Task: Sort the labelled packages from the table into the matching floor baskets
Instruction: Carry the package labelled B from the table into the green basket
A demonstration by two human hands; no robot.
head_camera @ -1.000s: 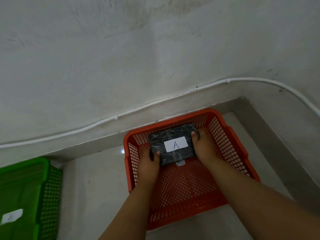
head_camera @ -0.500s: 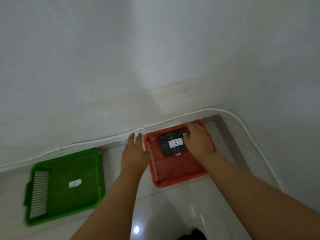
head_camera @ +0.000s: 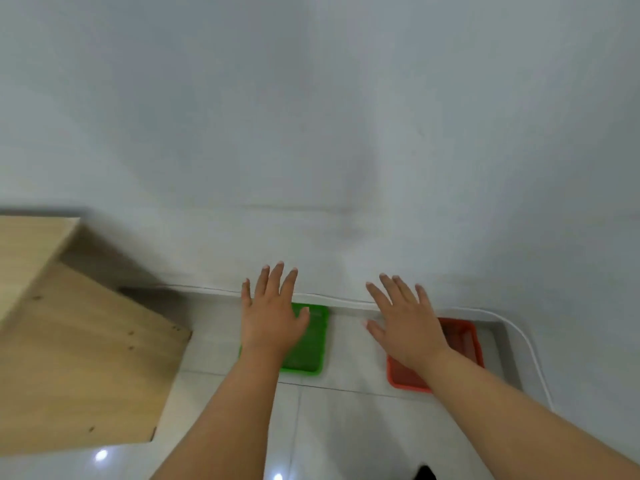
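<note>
My left hand (head_camera: 272, 313) and my right hand (head_camera: 403, 323) are both raised high above the floor, fingers spread, holding nothing. Far below, the green basket (head_camera: 311, 344) lies on the floor, partly covered by my left hand. The red basket (head_camera: 462, 341) sits in the room's corner to the right, largely behind my right hand and forearm. The black package marked A is hidden from view.
A light wooden table (head_camera: 79, 358) stands at the left, its side panel reaching toward the green basket. A white cable (head_camera: 346, 299) runs along the foot of the wall. Glossy tiled floor (head_camera: 346, 427) lies between me and the baskets.
Both hands let go of the package A inside the red basket and rose. The view pulled up and back, so the baskets look small and the table came into sight.
</note>
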